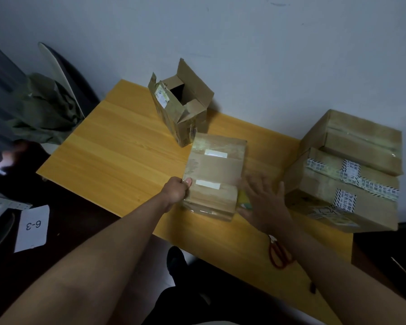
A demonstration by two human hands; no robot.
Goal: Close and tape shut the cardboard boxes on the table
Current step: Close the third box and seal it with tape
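Nearest the camera, the left hand (176, 191) is gripping the near left corner of a flat, closed brown cardboard box wrapped in clear tape (215, 177), thumb lying on top, fingers curled under the edge. That box is sitting mid-table on the yellow wooden table (117, 146) and looks finished. Just behind it a tall brown cardboard box with raised flaps (181, 106) is standing open — by my reading, it is the one still waiting to be closed and taped. Moving right, the right hand (265, 202) is hovering with fingers spread, holding nothing, partly covering a yellow-green object (244, 200) too hidden to identify. At the far right, two stacked brown cardboard boxes (347, 170) are showing tape across their tops, apparently done. Red-handled scissors (279, 254) are lying near the table's near edge, half hidden by the right forearm — no tape roll is clearly visible.
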